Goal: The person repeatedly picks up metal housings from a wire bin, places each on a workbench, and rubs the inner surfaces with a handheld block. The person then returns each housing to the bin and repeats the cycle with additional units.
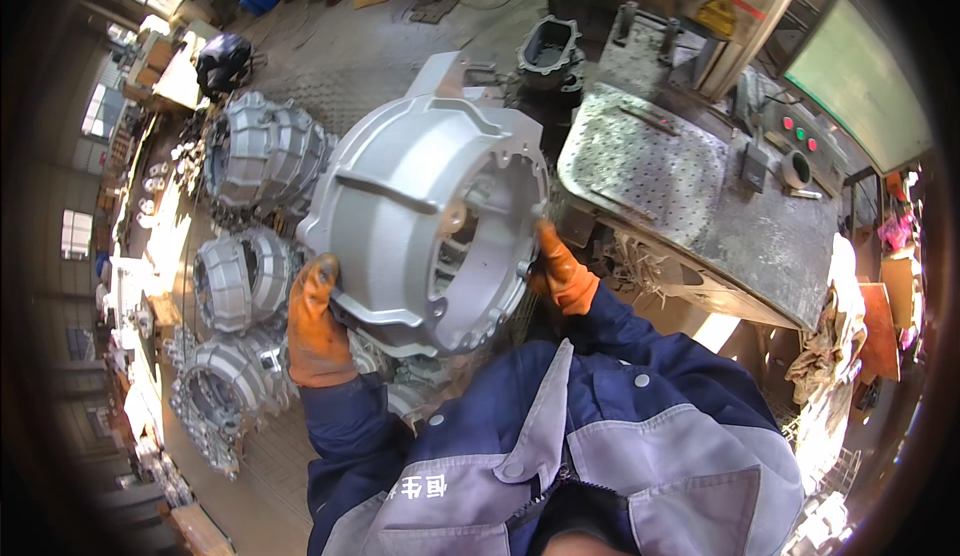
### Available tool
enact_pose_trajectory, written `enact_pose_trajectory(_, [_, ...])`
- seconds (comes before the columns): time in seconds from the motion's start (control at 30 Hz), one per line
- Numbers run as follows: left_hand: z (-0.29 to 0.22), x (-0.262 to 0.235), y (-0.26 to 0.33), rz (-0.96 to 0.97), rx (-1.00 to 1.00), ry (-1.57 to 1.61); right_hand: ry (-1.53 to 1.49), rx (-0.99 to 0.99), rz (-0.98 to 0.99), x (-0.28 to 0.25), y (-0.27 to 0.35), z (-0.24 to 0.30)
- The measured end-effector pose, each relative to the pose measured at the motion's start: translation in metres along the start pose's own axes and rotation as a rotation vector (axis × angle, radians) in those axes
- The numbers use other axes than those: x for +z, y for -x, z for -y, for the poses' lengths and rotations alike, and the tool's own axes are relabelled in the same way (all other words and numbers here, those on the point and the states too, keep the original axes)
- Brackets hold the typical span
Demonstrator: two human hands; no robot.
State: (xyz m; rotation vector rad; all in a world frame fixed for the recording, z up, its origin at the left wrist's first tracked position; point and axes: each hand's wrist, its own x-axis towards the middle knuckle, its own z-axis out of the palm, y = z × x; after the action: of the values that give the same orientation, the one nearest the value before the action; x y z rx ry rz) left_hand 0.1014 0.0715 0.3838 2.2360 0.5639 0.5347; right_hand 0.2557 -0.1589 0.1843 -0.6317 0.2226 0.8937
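Note:
A large silver-grey cast metal housing [385,226], ring-shaped with ribs and a wide round opening, is held up in front of my chest. My left hand [320,331], in an orange glove, grips its lower left edge. On the opposite side my right hand [563,274], also in an orange glove, clasps the rim with the thumb showing along the edge. The fingers of both hands are partly hidden behind the casting. Inside the opening, an inner wall with holes shows.
Stacks of similar castings [262,151] stand on the floor to the left, with more castings [225,381] nearer me. At right is a metal workbench with a perforated plate [645,161], push buttons [800,133] and a pale green panel [860,81]. Beyond stands another casting [549,48]. A person [222,63] bends at far left.

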Motion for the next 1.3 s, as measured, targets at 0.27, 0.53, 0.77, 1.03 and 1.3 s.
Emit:
enact_pose_trajectory(0.27, [0.059, 0.129, -0.035, 0.239, -0.165, 0.692, 1.059, -0.271, -0.738, -0.049, 0.061, 0.112])
enact_pose_trajectory(0.53, [0.095, 0.342, -0.091, 0.431, -0.433, 0.983, 1.316, -0.323, -1.173, -0.073, 0.088, 0.208])
enact_pose_trajectory(0.77, [0.085, 0.446, -0.120, 0.450, -0.684, 1.304, 1.396, -0.198, -1.355, -0.083, 0.057, 0.259])
enact_pose_trajectory(1.03, [0.179, 0.526, -0.137, 0.308, -0.729, 0.966, 1.355, 0.019, -1.342, -0.089, 0.036, 0.259])
enact_pose_trajectory(1.3, [0.082, 0.423, -0.161, 0.148, 0.072, 0.223, 1.270, -0.331, -1.216, -0.089, 0.076, 0.242])
